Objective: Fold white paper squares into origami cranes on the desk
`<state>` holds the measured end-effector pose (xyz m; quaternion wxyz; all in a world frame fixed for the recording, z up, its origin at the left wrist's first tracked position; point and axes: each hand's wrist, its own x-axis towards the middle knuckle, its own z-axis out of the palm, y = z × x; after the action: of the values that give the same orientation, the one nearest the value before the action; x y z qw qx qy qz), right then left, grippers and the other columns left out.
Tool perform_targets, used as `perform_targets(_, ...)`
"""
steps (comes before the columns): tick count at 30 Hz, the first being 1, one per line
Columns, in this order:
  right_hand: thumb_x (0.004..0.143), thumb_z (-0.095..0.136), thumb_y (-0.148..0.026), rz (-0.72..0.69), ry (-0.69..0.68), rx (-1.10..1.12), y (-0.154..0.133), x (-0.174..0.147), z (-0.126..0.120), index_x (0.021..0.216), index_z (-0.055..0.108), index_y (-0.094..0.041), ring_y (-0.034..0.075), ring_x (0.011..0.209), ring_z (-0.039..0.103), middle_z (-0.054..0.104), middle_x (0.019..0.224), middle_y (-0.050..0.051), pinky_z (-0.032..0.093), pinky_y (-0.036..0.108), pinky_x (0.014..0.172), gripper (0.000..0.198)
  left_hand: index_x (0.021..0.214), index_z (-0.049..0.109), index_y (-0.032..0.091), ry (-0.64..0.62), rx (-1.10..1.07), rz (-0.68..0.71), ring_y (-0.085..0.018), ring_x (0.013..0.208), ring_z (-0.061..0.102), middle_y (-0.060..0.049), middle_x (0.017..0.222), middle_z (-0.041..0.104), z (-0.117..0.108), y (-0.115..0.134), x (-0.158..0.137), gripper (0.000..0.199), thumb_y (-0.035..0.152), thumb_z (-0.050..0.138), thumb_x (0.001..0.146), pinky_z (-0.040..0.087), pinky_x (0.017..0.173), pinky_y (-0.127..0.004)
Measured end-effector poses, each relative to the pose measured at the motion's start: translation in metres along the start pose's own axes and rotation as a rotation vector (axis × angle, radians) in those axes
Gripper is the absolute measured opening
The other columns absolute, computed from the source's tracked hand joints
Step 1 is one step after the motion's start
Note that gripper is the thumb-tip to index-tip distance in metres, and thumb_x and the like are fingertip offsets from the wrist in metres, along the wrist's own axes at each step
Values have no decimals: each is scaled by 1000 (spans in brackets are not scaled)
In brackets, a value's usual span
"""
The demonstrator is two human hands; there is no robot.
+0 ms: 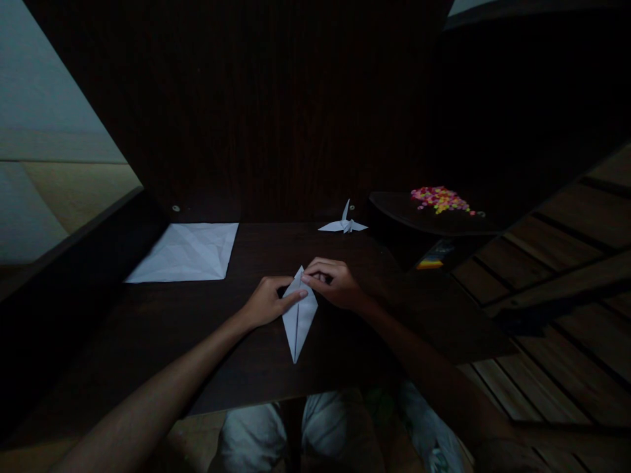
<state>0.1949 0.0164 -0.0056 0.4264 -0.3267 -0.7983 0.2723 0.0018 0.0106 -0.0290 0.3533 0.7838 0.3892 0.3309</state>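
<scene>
White kite-shaped folded paper: lies at the centre of the clock on the dark brown wooden table, one point toward 12 o'clock, the other toward 6, a slit running down its middle

Left hand: at 10 o'clock, grip narrow and holding the folded paper, thumb across its top face, the other fingers partly hidden

Right hand: between 1 and 2 o'clock, grip pinched on the same paper close to its 12 o'clock point

Fold in hand: seems to be one near that upper point, the left hand steadying the body

Next move: probably calls for firm left thumb pressure, so the layers stay aligned, and a fine right pinch for a sharp crease

White creased paper sheet: flat at 10 o'clock, beyond the left hand

White folded-paper bird: at 1 o'clock, beyond the right hand

Small pink, red and yellow pieces: heaped at 2 o'clock on a dark rounded shelf
</scene>
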Motion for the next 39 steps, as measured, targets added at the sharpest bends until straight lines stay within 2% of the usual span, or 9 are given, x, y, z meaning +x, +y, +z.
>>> perform_targets(4, 84, 60, -33, 17, 19, 0, -2, 0, 2, 79, 70, -19, 13, 65, 55, 64, 76, 4, 44, 27, 61, 18, 79, 69, 12, 25, -46, 4, -17, 68, 58, -2, 72, 66, 1, 4, 2, 30, 41, 62, 80, 45, 64, -26)
perform_targets(8, 83, 60, -32, 27, 8, 5, -5, -1, 2, 77, 69, -18, 12, 62, 54, 64, 74, 3, 41, 25, 56, 18, 71, 66, 12, 16, -60, 12, -15, 65, 54, -1, 68, 61, -2, 8, 3, 31, 40, 61, 80, 43, 62, -24)
perform_targets(18, 83, 60, -32, 51, -108, 85, -5, -1, -3, 76, 69, -17, 10, 58, 50, 61, 73, 2, 36, 22, 50, 18, 64, 59, 11, -142, -109, 14, -10, 57, 41, 3, 59, 44, -6, 7, 0, 36, 43, 58, 82, 32, 51, -20)
perform_targets(22, 81, 62, -30, 63, -87, 99, -6, -2, -2, 76, 70, -17, 9, 56, 50, 61, 70, 2, 34, 21, 48, 16, 60, 55, 12, -158, -127, 20, -9, 55, 38, 4, 58, 40, -7, 6, 0, 37, 42, 59, 81, 30, 50, -20)
perform_targets(30, 79, 65, -29, 109, -76, 156, -4, -3, 0, 74, 70, -17, 9, 56, 52, 63, 71, 2, 36, 20, 47, 14, 60, 56, 12, -193, -155, -5, -9, 54, 37, 3, 56, 40, -8, 6, 0, 36, 42, 59, 80, 30, 48, -20)
perform_targets(35, 77, 66, -31, 152, -64, 206, -4, -2, 2, 71, 70, -16, 8, 53, 50, 62, 69, 2, 35, 20, 44, 16, 62, 59, 11, -195, -167, -10, -9, 55, 40, 3, 57, 44, -9, 6, 0, 35, 42, 60, 80, 34, 50, -20)
perform_targets(39, 76, 66, -29, 170, 15, 218, -6, -1, 6, 70, 69, -16, 8, 52, 50, 62, 69, 2, 34, 20, 43, 15, 63, 62, 10, -108, -147, -12, -10, 56, 45, 2, 59, 50, -6, 7, 0, 34, 40, 61, 79, 37, 52, -21)
